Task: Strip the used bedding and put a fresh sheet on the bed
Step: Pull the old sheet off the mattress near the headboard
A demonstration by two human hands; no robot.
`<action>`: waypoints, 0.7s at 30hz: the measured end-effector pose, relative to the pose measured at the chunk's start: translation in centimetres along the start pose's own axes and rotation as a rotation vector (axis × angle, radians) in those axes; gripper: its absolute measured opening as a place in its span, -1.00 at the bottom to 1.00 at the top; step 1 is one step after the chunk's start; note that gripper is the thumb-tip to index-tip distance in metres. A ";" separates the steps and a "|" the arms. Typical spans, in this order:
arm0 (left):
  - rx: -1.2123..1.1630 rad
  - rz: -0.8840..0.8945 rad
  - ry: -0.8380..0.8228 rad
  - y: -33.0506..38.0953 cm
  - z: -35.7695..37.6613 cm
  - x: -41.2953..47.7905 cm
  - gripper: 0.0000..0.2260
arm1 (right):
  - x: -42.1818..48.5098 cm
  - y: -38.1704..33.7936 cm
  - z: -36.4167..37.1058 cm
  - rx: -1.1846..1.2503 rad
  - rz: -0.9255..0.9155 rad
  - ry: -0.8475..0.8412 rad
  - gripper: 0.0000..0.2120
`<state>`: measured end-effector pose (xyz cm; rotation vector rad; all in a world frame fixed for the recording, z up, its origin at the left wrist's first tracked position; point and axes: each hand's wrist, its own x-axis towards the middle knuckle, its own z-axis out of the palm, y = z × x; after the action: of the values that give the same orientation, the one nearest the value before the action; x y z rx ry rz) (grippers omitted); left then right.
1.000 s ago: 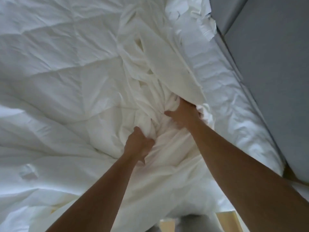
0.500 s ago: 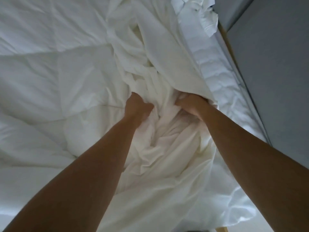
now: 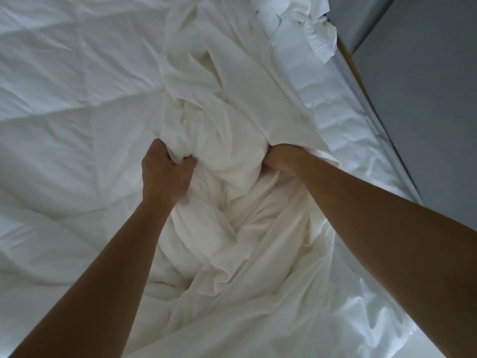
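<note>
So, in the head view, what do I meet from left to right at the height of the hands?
Quilted pad → left hand → bunched sheet → right hand → bed edge → grey surface.

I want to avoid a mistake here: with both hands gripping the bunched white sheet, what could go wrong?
The sheet stretches toward the crumpled bedding at the far edge, so pulling may drag that along. The left hand and right hand hold only one bunch; the loose folds nearer the person might trail.
</note>
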<state>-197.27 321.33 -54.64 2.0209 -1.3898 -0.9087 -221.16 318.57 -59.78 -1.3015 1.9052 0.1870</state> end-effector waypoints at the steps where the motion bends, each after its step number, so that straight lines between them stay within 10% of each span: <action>1: -0.025 -0.001 -0.034 0.6 0.0 -0.1 -0.60 | -0.4 -0.5 0.0 0.049 -0.036 -0.062 -0.69; 6: -0.159 -0.115 -0.383 1.8 0.6 -0.1 -0.32 | -3.4 -0.5 1.2 0.162 -0.059 0.246 -0.88; 11: -0.027 -0.221 -0.614 1.2 2.5 0.3 -0.23 | -4.1 -0.2 4.2 0.412 0.231 -0.284 -0.44; 17: 0.090 0.108 -0.185 1.5 2.4 -1.6 -0.70 | -2.4 -5.9 7.2 0.205 -0.197 -0.078 -0.61; 21: -0.129 0.057 -0.832 0.4 -1.8 0.2 -0.59 | -2.7 -5.2 5.7 -0.111 -0.270 -0.196 -0.48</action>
<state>-196.04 321.09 -53.23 1.5338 -1.7069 -1.8846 -213.42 321.07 -60.17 -1.5409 1.5561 0.2738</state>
